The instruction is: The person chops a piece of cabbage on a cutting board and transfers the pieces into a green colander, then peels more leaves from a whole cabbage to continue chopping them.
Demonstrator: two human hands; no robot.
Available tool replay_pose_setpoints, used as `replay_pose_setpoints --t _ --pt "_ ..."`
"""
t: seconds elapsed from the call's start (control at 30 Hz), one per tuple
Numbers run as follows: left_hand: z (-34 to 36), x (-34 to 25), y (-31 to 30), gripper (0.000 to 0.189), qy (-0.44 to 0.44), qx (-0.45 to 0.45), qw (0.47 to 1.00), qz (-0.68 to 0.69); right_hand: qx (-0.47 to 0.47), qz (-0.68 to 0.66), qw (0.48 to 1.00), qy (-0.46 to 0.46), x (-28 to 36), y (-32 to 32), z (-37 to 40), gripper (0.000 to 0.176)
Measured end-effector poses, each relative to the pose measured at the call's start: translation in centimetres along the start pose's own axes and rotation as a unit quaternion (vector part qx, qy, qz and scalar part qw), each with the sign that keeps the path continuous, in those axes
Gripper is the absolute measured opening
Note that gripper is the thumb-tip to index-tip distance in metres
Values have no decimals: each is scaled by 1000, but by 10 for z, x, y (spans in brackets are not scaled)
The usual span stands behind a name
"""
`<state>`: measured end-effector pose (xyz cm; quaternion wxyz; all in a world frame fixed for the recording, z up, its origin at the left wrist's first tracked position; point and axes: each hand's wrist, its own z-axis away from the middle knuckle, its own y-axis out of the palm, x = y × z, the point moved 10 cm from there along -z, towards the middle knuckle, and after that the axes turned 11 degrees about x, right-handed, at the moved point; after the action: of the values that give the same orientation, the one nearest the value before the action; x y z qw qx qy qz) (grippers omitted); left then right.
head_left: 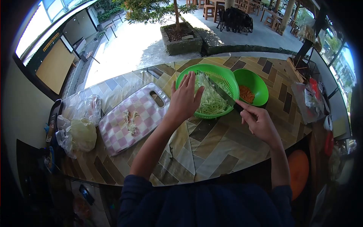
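A green colander (235, 84) holds a heap of pale green shredded cabbage (211, 103). My left hand (186, 97) is over its left side, fingers stretched upward and thumb apart, with nothing visible in it. The black handle of a kitchen knife (224, 93) is gripped in my right hand (260, 124), at the colander's right rim. Its blade slants up and left across the cabbage, toward my left hand. To the left, a pink-and-white checked cutting board (113, 130) carries a few cabbage shreds (131, 122).
Touching the colander's right side is a green bowl (259, 84) with shredded carrot (246, 94). A cabbage piece (84, 134) lies by plastic bags (90, 108) at far left. More plastic packaging (309, 102) sits at right. Beyond the patterned tabletop (211, 151) stands a planter (183, 44).
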<state>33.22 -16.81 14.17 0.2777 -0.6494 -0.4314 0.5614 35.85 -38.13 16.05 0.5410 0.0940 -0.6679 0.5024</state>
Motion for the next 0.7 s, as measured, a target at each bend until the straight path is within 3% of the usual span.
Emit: replay_pose_setpoints --t 0.03,0.13,0.17,0.27,0.3,0.4,0.5,0.6,0.7 --pt "1 -1 -6 55 21 -54 998 -12 -5 62 998 -7 -1 -5 -1 37" --pt "-9 7 11 46 5 53 999 1 14 125 992 -14 5 -12 -3 38" --pt "-10 4 14 40 19 42 998 -36 11 132 991 -24 5 -14 -3 38" --pt "-20 14 73 40 -56 269 960 -54 8 149 988 -42 2 -17 -6 37" --pt "-28 6 82 40 -36 264 964 -21 8 150 988 -38 0 -18 -7 37" --pt "-38 -19 64 38 57 129 988 65 2 141 989 -41 -5 -23 -6 37" --pt "-37 -19 50 34 86 63 991 85 11 123 992 -21 -10 -29 -6 37" --pt "-23 -12 81 30 103 252 960 72 18 94 995 -5 -19 -28 -9 37" --pt "-15 -13 54 27 69 268 960 51 4 54 998 -14 -27 -30 -10 37"
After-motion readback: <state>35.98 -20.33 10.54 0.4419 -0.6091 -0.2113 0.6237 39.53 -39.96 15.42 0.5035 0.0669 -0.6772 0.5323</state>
